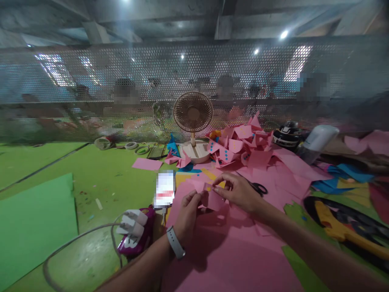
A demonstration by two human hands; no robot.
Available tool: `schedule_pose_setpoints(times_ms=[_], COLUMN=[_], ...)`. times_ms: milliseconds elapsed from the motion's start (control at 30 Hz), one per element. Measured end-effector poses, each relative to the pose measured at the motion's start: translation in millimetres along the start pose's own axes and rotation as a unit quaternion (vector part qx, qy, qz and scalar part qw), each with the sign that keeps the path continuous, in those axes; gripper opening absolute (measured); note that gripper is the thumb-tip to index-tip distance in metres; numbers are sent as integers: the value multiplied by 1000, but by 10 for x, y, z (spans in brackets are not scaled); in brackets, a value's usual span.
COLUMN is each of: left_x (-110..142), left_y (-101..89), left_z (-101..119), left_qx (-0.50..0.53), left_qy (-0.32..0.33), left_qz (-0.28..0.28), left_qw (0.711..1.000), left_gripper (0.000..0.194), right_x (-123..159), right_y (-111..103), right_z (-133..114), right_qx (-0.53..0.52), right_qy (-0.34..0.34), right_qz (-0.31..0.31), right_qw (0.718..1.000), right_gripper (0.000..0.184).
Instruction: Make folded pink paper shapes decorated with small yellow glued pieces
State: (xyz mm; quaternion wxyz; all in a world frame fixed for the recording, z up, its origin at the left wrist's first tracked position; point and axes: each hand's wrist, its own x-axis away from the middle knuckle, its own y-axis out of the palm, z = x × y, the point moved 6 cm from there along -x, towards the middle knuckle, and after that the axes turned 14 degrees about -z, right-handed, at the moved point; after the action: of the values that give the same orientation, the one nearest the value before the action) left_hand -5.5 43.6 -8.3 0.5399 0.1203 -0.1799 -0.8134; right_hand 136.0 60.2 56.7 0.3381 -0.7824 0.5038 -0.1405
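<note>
Between my two hands is a small folded piece of pink paper [214, 201] with a yellow patch [208, 188] near its upper edge. My left hand [190, 209], with a grey band on the wrist, pinches the paper's left side. At its upper right edge, the thumb and forefinger of my right hand [235, 188] are closed on the paper near the patch. Large pink sheets [231, 251] lie under both hands. Black-handled scissors [259, 188] rest just beyond my right hand. A lit phone [164, 188] lies beyond my left hand.
A small fan [193, 113] stands at the back, beside a heap of folded pink paper pieces [240, 142]. Plugs on a purple power block [136, 231] sit left of my forearm. At right are a black tray [310, 202] with a yellow tool [340, 227] and blue scraps [343, 178].
</note>
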Motion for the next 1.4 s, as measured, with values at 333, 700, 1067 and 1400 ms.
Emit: schedule_pose_setpoints(times_ms=[333,700,1067,1400], left_x=[-52,-34,-30,-21], left_y=[38,73,67,89], left_z=[30,51,29,36], left_qx=[-5,-24,-92,-61], left_qy=[-2,32,50,43], left_qz=[-33,-47,-62,-54], left_qw=[999,998,993,996], left_gripper=[22,21,22,23], right_x=[25,68,184,115], right_y=[-66,78,300,222], right_z=[-66,-157,-340,-188], right_qx=[53,210,539,494], right_qy=[-48,-109,-219,-164], right_qz=[55,40,74,55], right_qw=[996,971,810,852], right_gripper=[10,20,23,22])
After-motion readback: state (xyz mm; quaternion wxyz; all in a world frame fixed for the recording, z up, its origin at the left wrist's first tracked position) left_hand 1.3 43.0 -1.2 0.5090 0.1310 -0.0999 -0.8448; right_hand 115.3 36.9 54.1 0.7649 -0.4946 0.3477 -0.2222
